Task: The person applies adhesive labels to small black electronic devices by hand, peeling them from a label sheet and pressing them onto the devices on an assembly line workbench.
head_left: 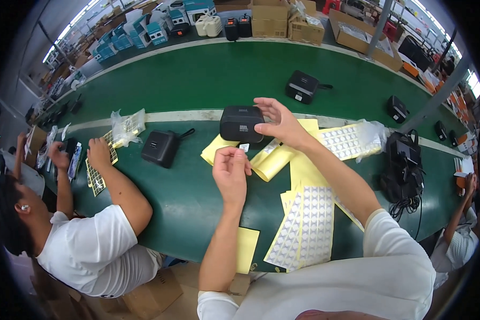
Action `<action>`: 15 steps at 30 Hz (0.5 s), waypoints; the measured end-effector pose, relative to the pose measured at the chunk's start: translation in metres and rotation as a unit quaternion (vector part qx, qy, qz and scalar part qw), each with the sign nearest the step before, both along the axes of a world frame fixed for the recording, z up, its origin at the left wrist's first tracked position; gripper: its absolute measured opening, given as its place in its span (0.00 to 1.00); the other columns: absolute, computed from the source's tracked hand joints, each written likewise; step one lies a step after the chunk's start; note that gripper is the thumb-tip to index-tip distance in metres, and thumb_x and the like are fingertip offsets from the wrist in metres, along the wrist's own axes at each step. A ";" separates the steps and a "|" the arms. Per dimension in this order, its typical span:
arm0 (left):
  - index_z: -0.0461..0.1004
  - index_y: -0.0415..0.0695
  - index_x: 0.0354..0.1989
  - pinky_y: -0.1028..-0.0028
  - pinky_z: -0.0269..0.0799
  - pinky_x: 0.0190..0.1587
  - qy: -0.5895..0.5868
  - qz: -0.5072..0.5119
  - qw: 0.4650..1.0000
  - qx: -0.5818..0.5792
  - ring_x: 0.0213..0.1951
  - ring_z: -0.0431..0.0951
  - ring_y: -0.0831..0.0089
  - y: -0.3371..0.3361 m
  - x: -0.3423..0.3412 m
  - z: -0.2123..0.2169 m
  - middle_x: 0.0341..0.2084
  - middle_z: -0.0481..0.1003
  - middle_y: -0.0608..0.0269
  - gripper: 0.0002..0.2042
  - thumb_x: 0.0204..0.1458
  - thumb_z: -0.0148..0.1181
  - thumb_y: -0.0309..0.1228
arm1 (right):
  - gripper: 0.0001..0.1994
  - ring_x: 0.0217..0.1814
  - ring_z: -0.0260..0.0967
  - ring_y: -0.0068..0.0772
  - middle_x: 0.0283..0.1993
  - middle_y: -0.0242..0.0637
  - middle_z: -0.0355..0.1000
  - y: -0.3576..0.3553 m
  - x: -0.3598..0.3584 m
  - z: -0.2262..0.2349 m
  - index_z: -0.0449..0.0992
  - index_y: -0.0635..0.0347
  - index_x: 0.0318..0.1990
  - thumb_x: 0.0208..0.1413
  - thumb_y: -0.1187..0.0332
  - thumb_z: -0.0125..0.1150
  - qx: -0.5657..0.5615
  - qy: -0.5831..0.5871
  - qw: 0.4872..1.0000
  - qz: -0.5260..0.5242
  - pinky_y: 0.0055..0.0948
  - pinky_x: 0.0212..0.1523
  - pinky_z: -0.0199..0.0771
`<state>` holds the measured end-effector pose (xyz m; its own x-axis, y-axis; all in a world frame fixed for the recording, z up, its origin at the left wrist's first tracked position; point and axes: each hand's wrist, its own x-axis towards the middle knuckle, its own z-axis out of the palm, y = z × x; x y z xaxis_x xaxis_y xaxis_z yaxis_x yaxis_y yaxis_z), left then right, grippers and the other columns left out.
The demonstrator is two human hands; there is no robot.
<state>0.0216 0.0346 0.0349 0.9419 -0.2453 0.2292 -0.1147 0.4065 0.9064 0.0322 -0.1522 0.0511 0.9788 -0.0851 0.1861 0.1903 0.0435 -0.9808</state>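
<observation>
A black box-shaped portable speaker [241, 118] is tilted up in front of me over yellow backing paper [272, 160]. My right hand [280, 124] grips the speaker's right side, its thumb on the front and its other fingers curved at the top edge. Just below the speaker, my left hand [231, 169] pinches a small white label [244, 147] between thumb and forefinger. The label is close to the speaker's lower edge; whether it touches cannot be made out. Sheets of white printed labels [316, 224] lie near me on the bench, overlapping.
Another black speaker [160, 148] sits to the left. Beyond it a co-worker's hand [98, 153] rests on a yellow sheet. A further speaker [302, 87] is on the green conveyor belt [208, 74]. Black bags and cables [402, 165] lie right, near clear plastic [372, 137].
</observation>
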 end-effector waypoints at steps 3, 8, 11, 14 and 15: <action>0.65 0.39 0.34 0.79 0.68 0.22 -0.007 0.008 1.000 0.009 0.21 0.71 0.77 -0.004 -0.006 0.000 0.21 0.71 0.62 0.06 0.60 0.51 0.28 | 0.38 0.67 0.54 0.40 0.64 0.49 0.55 0.004 -0.020 -0.004 0.55 0.65 0.62 0.45 0.66 0.71 0.011 0.026 1.000 -0.011 0.36 0.60 0.63; 0.65 0.37 0.35 0.75 0.74 0.26 -0.003 0.029 0.999 0.024 0.24 0.75 0.72 -0.006 -0.006 -0.001 0.24 0.72 0.58 0.07 0.60 0.51 0.28 | 0.38 0.65 0.55 0.40 0.63 0.49 0.56 0.014 -0.026 -0.006 0.56 0.66 0.62 0.45 0.66 0.70 0.028 0.009 0.999 -0.039 0.35 0.58 0.66; 0.65 0.35 0.36 0.74 0.76 0.27 0.009 0.034 0.999 0.023 0.25 0.76 0.71 -0.007 -0.007 0.000 0.26 0.73 0.56 0.07 0.60 0.50 0.28 | 0.38 0.62 0.59 0.40 0.61 0.47 0.58 0.015 -0.027 -0.011 0.56 0.65 0.61 0.45 0.65 0.70 0.019 0.007 0.999 -0.041 0.34 0.56 0.69; 0.66 0.35 0.36 0.73 0.76 0.28 0.016 0.052 0.998 0.038 0.25 0.77 0.70 -0.008 -0.007 -0.003 0.26 0.73 0.56 0.07 0.60 0.50 0.27 | 0.38 0.61 0.61 0.41 0.59 0.47 0.59 0.019 -0.031 -0.007 0.56 0.63 0.61 0.44 0.64 0.70 0.003 0.012 0.999 -0.045 0.33 0.54 0.69; 0.66 0.35 0.36 0.73 0.76 0.28 0.016 0.051 0.998 0.041 0.25 0.77 0.70 -0.008 -0.007 -0.003 0.26 0.73 0.56 0.07 0.60 0.50 0.27 | 0.38 0.60 0.62 0.41 0.59 0.46 0.59 0.020 -0.032 -0.004 0.56 0.63 0.61 0.44 0.64 0.69 -0.001 0.015 0.999 -0.047 0.33 0.54 0.69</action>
<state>0.0151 0.0270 0.0318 0.9698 -0.1634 0.1810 -0.1217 0.3189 0.9399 0.0004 -0.1321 0.0471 0.9716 -0.1770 0.1568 0.1635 0.0239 -0.9863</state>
